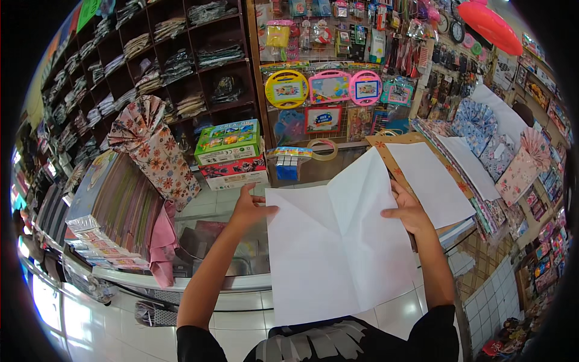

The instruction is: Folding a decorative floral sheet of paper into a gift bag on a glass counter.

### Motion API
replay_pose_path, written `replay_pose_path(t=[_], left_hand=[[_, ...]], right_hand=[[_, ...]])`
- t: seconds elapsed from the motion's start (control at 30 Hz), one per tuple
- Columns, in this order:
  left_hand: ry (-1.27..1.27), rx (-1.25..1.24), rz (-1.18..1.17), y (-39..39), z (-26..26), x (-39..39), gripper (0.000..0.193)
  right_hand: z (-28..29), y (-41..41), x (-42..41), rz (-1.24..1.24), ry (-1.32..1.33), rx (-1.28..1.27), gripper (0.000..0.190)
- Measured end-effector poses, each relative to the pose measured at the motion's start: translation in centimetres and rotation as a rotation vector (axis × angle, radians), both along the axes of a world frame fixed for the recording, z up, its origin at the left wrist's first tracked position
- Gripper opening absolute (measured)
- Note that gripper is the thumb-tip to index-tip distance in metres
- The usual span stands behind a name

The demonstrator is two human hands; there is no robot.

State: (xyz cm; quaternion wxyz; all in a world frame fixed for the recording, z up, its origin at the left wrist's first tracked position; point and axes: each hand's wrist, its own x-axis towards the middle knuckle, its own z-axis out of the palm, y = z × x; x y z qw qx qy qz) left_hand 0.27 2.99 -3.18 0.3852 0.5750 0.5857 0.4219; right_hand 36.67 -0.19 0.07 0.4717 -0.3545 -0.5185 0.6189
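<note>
A large white sheet of paper [312, 258], creased down its middle, spreads in front of my body. My left hand [251, 209] pinches its left edge near the top, thumb on the face towards me. On the other side my right hand [404, 209] grips the right edge, with the thumb on top and the fingers behind. The upper right part of the sheet stands up from the crease. Just beyond my left hand are a green boxed toy [228, 140] on a red box [235, 173] and a packaged puzzle cube [287, 168].
A glass counter [203, 249] lies beneath, with a roll of clear tape [323, 149] on it. Stacked books [120, 203], a pink cloth [163, 244] and a floral-wrapped package [156, 158] stand left. At right are patterned paper [457, 184], another white sheet [425, 176] and wrapped packages [520, 172].
</note>
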Motion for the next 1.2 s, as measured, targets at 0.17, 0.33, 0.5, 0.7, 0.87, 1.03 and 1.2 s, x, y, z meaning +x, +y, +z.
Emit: replay_pose_path(t=[0.17,0.33,0.5,0.7,0.87,1.03,1.2], left_hand=[[-0.476,-0.166,-0.173,0.2,0.7,-2.3,0.061],[-0.664,-0.240,-0.152,-3.5,3.8,0.0,0.038],[-0.246,-0.242,-0.341,-3.4,2.9,-2.1,0.032],[-0.272,-0.185,-0.315,-4.9,3.9,-3.8,0.030],[-0.232,-0.130,-0.403,-4.4,2.5,-5.4,0.031],[-0.063,0.092,-0.453,-2.6,0.5,-6.2,0.026],[0.538,0.596,-0.419,-1.9,0.9,-7.4,0.019]], right_hand=[[-0.2,0.3,0.0,-0.078,-0.128,0.133,0.066],[0.6,0.4,-0.6,-0.191,0.042,-0.016,0.054],[0.3,0.5,-2.0,-0.136,-0.197,0.068,0.057],[-0.4,0.5,-1.1,-0.094,-0.127,0.033,0.061],[-0.8,0.6,-1.2,-0.030,-0.209,0.023,0.043],[-1.5,0.4,-1.1,-0.089,-0.269,0.109,0.029],[-1.3,1.5,-0.9,0.170,-0.471,0.569,0.047]])
